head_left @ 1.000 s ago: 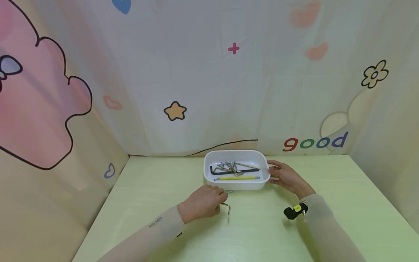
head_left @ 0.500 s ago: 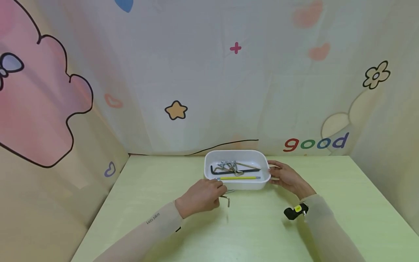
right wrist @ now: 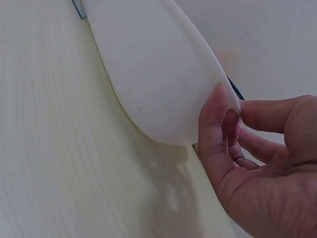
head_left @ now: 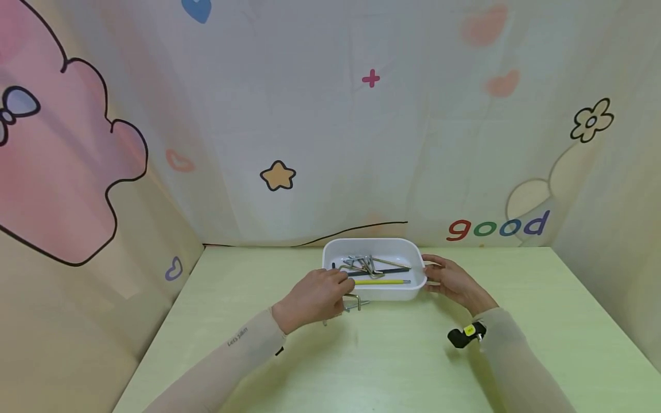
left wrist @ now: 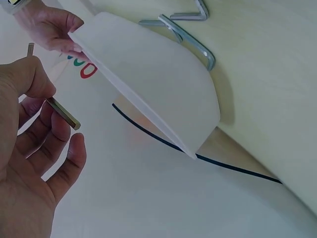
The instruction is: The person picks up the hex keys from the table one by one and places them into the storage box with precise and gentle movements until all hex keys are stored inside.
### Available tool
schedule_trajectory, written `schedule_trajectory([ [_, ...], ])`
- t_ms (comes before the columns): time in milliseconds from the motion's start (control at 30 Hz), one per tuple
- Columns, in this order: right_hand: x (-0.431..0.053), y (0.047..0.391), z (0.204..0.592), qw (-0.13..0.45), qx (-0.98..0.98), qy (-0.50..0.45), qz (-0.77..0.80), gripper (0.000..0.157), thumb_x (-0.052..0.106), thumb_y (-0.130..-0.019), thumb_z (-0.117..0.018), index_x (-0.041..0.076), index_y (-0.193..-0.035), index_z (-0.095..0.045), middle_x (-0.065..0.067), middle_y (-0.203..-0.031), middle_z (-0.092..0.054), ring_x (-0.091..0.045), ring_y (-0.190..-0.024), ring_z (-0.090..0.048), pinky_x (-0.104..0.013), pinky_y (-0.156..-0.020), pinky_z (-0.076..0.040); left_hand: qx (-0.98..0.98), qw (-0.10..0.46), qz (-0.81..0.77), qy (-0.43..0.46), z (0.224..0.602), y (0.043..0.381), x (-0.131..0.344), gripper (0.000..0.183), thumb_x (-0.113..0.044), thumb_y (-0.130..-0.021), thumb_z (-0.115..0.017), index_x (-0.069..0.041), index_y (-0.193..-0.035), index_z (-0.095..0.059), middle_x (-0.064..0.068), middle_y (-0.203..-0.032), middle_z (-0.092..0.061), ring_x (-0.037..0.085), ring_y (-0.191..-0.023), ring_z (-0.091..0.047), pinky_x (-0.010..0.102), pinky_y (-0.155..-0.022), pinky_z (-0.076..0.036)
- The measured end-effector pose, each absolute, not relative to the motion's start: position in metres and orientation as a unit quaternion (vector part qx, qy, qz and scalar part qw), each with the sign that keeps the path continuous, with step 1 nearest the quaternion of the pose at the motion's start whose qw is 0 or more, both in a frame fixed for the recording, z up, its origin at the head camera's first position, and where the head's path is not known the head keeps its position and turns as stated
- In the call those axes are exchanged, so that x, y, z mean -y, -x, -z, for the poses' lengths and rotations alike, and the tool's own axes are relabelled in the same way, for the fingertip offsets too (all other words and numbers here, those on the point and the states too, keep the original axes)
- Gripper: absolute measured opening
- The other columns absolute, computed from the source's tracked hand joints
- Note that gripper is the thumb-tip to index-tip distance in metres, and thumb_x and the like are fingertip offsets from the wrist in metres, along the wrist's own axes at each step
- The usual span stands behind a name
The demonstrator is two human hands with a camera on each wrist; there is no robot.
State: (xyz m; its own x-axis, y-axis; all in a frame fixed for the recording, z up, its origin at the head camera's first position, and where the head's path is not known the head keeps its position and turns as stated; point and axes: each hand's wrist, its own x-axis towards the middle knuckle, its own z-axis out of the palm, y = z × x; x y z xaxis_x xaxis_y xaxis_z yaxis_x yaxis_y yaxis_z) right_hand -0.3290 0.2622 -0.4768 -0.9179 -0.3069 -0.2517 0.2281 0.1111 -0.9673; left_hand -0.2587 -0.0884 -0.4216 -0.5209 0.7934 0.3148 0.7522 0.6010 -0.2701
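Observation:
My left hand (head_left: 314, 298) pinches a brass-coloured hex key (left wrist: 64, 115) between thumb and fingers, just over the near left rim of a white plastic box (head_left: 384, 294). The key's bent end points down in the head view. My right hand (head_left: 454, 282) grips the box's right end, thumb and fingers at the rim (right wrist: 237, 106). Inside the box lie a yellow-sleeved hex key (head_left: 384, 281), a long black hex key (head_left: 395, 271) and several silver and brass ones (head_left: 368, 265). My left fingers hide the left ends of the yellow and black keys.
Silver hex keys (left wrist: 190, 39) lie on the pale green table (head_left: 403, 355) close to the box's near side, partly behind my left hand in the head view. A printed curtain (head_left: 320, 126) rises right behind the box.
My left hand has moved up and away from me with the hex key, from the table in front of the box to its near rim. My right hand stays on the box.

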Motion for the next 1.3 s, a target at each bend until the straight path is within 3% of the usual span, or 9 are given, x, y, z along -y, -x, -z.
schedule_trajectory([
  [333, -0.262, 0.327, 0.477, 0.201, -0.711, 0.030, 0.673, 0.056, 0.008, -0.103, -0.044, 0.002, -0.154, -0.021, -0.006, -0.112, -0.056, -0.016, -0.094, -0.060, -0.025, -0.079, -0.056, 0.864, 0.237, -0.065, 0.439, 0.412, 0.271, 0.091, 0.017, -0.013, -0.083, -0.067, -0.017, -0.098, -0.063, -0.007, -0.097, -0.067, 0.010, -0.082, -0.062, 0.022, -0.067, -0.052],
  [600, -0.262, 0.326, 0.478, 0.204, -0.706, 0.035, 0.678, 0.056, 0.008, -0.103, -0.044, 0.002, -0.154, -0.021, -0.005, -0.112, -0.057, -0.016, -0.095, -0.061, -0.027, -0.081, -0.057, 0.866, 0.246, -0.059, 0.431, 0.410, 0.281, 0.091, 0.013, -0.014, -0.084, -0.067, -0.017, -0.096, -0.062, -0.006, -0.091, -0.064, 0.011, -0.083, -0.059, 0.026, -0.075, -0.052],
  [1000, -0.262, 0.327, 0.477, 0.208, -0.705, 0.025, 0.678, 0.056, 0.008, -0.103, -0.044, 0.003, -0.154, -0.021, -0.005, -0.114, -0.056, -0.017, -0.096, -0.060, -0.027, -0.081, -0.056, 0.876, 0.241, -0.014, 0.417, 0.413, 0.296, 0.084, 0.009, -0.014, -0.084, -0.068, -0.017, -0.092, -0.067, -0.007, -0.088, -0.066, 0.010, -0.083, -0.060, 0.024, -0.072, -0.053],
  [1300, -0.262, 0.329, 0.478, 0.207, -0.703, 0.017, 0.680, 0.054, 0.009, -0.103, -0.044, 0.005, -0.153, -0.025, -0.007, -0.115, -0.055, -0.018, -0.096, -0.059, -0.027, -0.081, -0.057, 0.872, 0.256, -0.024, 0.417, 0.416, 0.310, 0.079, 0.004, -0.018, -0.087, -0.068, -0.019, -0.090, -0.070, -0.007, -0.088, -0.066, 0.012, -0.085, -0.057, 0.031, -0.083, -0.051],
])
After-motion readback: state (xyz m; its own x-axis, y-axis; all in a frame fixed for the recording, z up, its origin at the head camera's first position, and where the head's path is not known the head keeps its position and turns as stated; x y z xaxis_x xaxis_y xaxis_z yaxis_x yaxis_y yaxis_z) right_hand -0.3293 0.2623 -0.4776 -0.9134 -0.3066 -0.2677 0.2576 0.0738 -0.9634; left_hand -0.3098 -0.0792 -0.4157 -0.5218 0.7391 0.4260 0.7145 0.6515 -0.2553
